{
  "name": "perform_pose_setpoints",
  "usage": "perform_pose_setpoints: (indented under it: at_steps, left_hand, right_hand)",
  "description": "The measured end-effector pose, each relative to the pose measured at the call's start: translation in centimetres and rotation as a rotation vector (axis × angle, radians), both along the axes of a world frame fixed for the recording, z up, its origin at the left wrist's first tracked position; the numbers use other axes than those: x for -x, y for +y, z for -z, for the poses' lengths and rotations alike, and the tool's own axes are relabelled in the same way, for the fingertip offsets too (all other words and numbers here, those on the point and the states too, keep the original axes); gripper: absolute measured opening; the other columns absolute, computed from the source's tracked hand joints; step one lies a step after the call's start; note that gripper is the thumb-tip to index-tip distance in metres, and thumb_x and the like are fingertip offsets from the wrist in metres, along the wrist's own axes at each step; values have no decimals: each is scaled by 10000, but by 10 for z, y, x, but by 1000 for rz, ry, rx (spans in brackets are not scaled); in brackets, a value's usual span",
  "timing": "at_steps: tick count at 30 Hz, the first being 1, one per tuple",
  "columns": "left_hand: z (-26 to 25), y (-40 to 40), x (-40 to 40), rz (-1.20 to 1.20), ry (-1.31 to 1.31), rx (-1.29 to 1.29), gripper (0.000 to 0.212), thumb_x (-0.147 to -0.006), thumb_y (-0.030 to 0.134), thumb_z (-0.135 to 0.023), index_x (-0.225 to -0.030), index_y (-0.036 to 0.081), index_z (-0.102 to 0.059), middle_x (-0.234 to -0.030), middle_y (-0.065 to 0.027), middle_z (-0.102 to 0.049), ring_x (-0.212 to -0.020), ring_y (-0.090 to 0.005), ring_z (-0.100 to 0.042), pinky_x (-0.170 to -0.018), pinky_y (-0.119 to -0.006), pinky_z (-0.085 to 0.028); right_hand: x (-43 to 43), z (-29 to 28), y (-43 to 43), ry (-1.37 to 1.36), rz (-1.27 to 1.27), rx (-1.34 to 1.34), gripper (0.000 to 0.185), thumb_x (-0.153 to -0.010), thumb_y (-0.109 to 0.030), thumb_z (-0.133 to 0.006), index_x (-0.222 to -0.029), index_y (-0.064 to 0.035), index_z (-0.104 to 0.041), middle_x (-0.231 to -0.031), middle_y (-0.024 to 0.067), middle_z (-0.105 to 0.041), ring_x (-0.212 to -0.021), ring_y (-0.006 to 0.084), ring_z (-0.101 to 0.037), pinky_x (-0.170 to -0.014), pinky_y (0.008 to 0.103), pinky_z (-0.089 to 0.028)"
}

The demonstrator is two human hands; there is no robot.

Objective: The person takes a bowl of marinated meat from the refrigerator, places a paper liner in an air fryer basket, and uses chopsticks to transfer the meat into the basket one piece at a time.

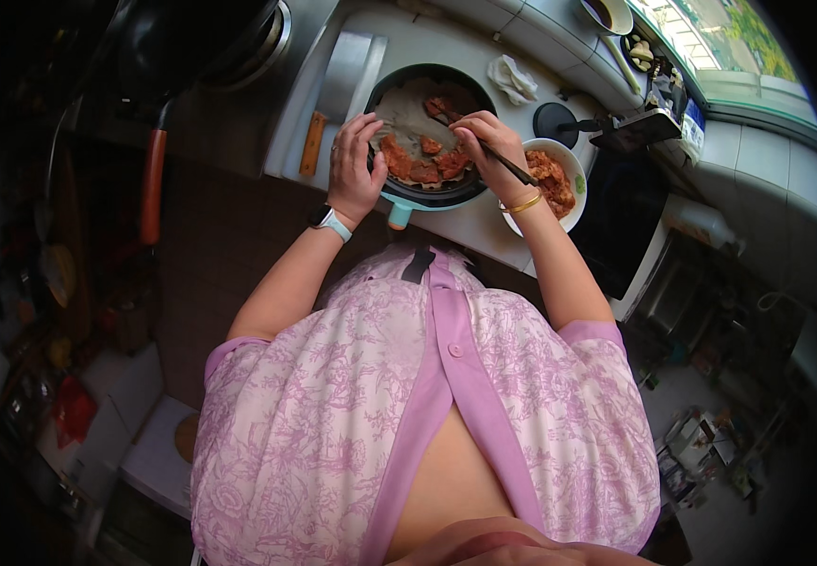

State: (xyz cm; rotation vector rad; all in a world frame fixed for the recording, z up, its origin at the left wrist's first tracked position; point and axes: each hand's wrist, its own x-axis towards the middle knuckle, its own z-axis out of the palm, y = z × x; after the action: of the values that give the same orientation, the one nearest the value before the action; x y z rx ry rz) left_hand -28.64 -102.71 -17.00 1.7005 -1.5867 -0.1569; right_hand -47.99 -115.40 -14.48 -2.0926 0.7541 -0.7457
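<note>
My right hand [492, 150] holds a pair of dark chopsticks [511, 164]. Their tips meet a piece of red marinated meat [439, 107] in the far part of a round black pan [466, 75]. Baking paper [408, 106] lines the pan, and several more meat pieces [424, 170] lie along its near side. At the pan's left rim is my left hand [355, 163], thumb apart from the fingers and nothing visible in it. Whether it touches the rim is hard to tell. A white bowl [579, 157] of marinated meat stands partly behind my right wrist.
Left of the pan lies a cleaver [346, 78] with a wooden handle. A crumpled white cloth [513, 79] sits behind the pan. On the right, a phone [638, 132] is held on a round-based stand [555, 124]. The pan's turquoise handle [400, 214] points towards me, past the counter edge.
</note>
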Motion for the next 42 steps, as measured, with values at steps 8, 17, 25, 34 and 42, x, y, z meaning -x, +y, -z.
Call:
perform_pose_setpoints:
  at_steps: [8, 17, 25, 34, 42]
  left_hand:
    - [-2, 0, -2, 16, -2, -10, 430, -753, 41, -521, -1180, 53, -470, -1216, -133, -468, -1160, -328, -431, -984, -415, -339]
    - [-2, 3, -4, 15, -5, -13, 441, -751, 23, -516, -1188, 39, -462, -1220, -141, -465, -1165, -331, -429, -992, -412, -335]
    - [-5, 3, -7, 20, -13, -22, 397, -763, 12, -502, -1160, 16, -490, -1215, -149, -474, -1158, -334, -435, -992, -414, -341]
    - [-4, 6, -16, 30, -40, -44, 391, -781, 12, -488, -1171, 16, -482, -1231, -149, -465, -1192, -335, -405, -1015, -414, -313]
    - [-4, 5, -17, 31, -44, -45, 383, -796, 17, -485, -1179, 18, -478, -1238, -144, -461, -1200, -326, -400, -1019, -408, -306]
  right_hand:
    - [-11, 31, -12, -11, 129, -9, 152, -884, -131, -555, -910, -5, -637, -845, 135, -639, -746, 245, -620, -677, 304, -486]
    - [48, -28, 3, -315, 264, -266, 309, -974, -198, -414, -936, 55, -587, -908, 92, -579, -754, 139, -622, -682, 232, -499]
    - [136, -3, 57, -257, 591, -323, 262, -972, -169, -409, -887, 25, -563, -832, 50, -569, -727, 113, -604, -656, 222, -485]
    - [103, 11, 102, 47, 447, -56, 83, -820, -39, -572, -897, -10, -579, -851, 119, -565, -725, 265, -586, -640, 327, -475]
    - [105, 41, 103, 183, 288, 152, 73, -817, -86, -606, -829, -32, -559, -820, 109, -529, -702, 274, -579, -623, 328, -488]
